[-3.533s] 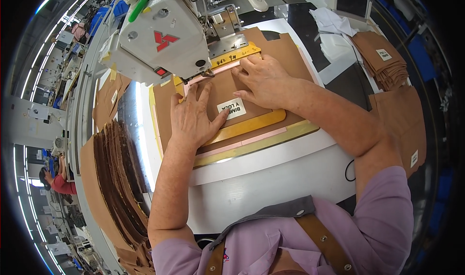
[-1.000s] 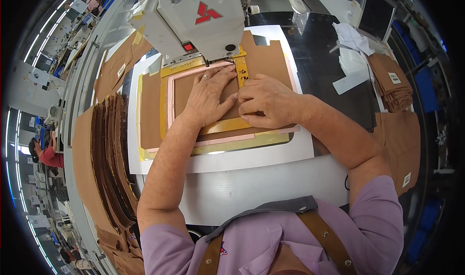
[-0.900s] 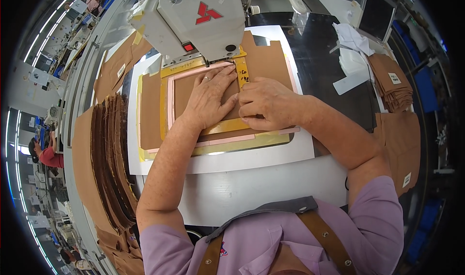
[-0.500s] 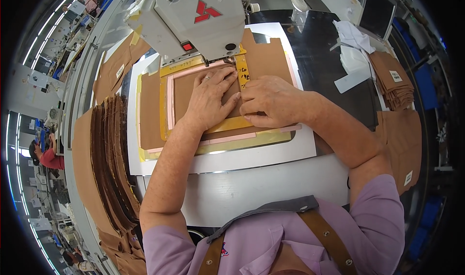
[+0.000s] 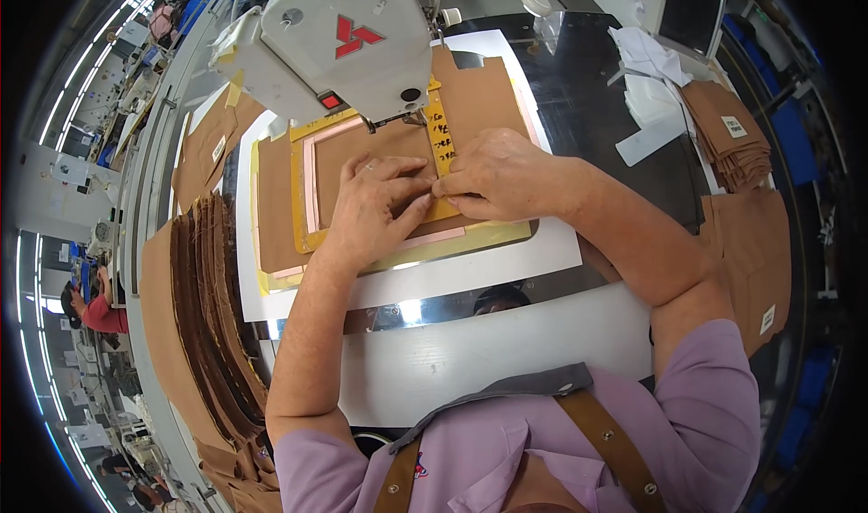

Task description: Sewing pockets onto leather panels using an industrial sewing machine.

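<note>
Beneath the white machine head (image 5: 344, 38) lies a yellow template frame (image 5: 441, 133) on brown panels (image 5: 479, 93), with a pink-edged brown piece (image 5: 357, 142) inside it. My left hand (image 5: 378, 204) rests on that piece, fingers spread and slightly bent, its fingertips reaching toward the other hand. My right hand (image 5: 495, 174) is closed at the frame's lower right part, fingers curled down; whatever they grip is hidden. The machine's foot hangs just above both hands, near the frame's upper right.
A tall stack of brown panels (image 5: 181, 323) stands left, more panels (image 5: 208, 151) behind it. Right are brown piles (image 5: 719, 124), white cloths (image 5: 646, 56) and a monitor (image 5: 687, 16). A co-worker in red (image 5: 99, 305) sits far left.
My left fingertips have slid down, away from the machine's foot. Earlier a white label showed on the piece between my hands; now the pink-edged interior shows instead, with a marked yellow bar at right.
</note>
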A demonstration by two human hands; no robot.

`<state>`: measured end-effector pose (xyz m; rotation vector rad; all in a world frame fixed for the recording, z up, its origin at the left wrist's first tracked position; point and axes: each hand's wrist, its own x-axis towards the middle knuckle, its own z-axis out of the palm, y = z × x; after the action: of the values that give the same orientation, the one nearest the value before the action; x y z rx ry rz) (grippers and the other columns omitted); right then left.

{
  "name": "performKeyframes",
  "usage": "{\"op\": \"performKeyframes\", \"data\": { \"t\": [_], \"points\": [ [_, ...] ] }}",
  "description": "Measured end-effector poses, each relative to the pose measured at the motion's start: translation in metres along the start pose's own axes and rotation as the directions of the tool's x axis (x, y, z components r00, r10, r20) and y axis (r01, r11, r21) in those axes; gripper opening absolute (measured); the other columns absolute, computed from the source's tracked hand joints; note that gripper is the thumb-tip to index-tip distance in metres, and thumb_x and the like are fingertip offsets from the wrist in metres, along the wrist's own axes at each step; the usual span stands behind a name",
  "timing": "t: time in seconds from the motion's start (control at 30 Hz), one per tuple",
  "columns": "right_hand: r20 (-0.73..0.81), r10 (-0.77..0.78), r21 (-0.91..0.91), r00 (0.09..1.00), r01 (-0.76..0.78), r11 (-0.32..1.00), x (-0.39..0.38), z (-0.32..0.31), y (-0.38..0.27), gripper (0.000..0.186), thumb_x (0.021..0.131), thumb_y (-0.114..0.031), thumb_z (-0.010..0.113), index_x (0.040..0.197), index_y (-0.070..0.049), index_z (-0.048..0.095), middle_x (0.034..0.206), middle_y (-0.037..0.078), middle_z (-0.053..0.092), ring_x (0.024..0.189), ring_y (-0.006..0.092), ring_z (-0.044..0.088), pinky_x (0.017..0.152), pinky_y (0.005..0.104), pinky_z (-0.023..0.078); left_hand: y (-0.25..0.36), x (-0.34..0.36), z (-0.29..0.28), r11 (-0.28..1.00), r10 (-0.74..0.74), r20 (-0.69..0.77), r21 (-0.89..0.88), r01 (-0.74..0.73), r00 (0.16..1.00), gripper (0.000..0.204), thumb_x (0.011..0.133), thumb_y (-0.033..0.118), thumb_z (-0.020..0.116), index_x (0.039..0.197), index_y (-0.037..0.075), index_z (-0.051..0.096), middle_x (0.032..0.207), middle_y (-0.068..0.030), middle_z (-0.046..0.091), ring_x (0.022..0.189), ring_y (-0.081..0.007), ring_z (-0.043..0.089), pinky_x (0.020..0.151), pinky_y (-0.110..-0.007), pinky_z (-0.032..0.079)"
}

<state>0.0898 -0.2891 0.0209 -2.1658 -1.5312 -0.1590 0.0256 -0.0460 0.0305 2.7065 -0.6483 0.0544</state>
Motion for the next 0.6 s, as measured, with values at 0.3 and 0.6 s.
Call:
{"op": "performKeyframes", "data": {
  "t": [0.3,0.6],
  "points": [
    [-0.090,0.071,-0.015,0.993,-0.073,0.997,-0.004,0.000,0.018,0.021,0.090,-0.022,0.069,0.106,-0.012,0.080,0.088,0.010,0.073,0.085,0.0289,0.072,0.078,0.0420,0.057,-0.003,0.001,0.013,0.999,0.026,-0.132,-0.028,-0.030,0.991,0.043,0.089,0.030,0.072,0.128,0.012,0.074,0.144,-0.0052,0.063,0.136,-0.0235,0.057,0.124,-0.054,0.023],
    [-0.208,0.140,-0.091,0.968,-0.161,0.983,-0.010,-0.003,0.044,0.019,0.089,-0.017,0.072,0.105,-0.011,0.079,0.097,0.008,0.071,0.097,0.0270,0.069,0.090,0.0410,0.055,-0.008,0.016,0.014,0.999,0.040,-0.136,0.025,-0.037,0.990,0.048,0.088,0.030,0.073,0.130,0.009,0.069,0.143,-0.0053,0.065,0.138,-0.0255,0.056,0.124,-0.052,0.024]
  ]
}}
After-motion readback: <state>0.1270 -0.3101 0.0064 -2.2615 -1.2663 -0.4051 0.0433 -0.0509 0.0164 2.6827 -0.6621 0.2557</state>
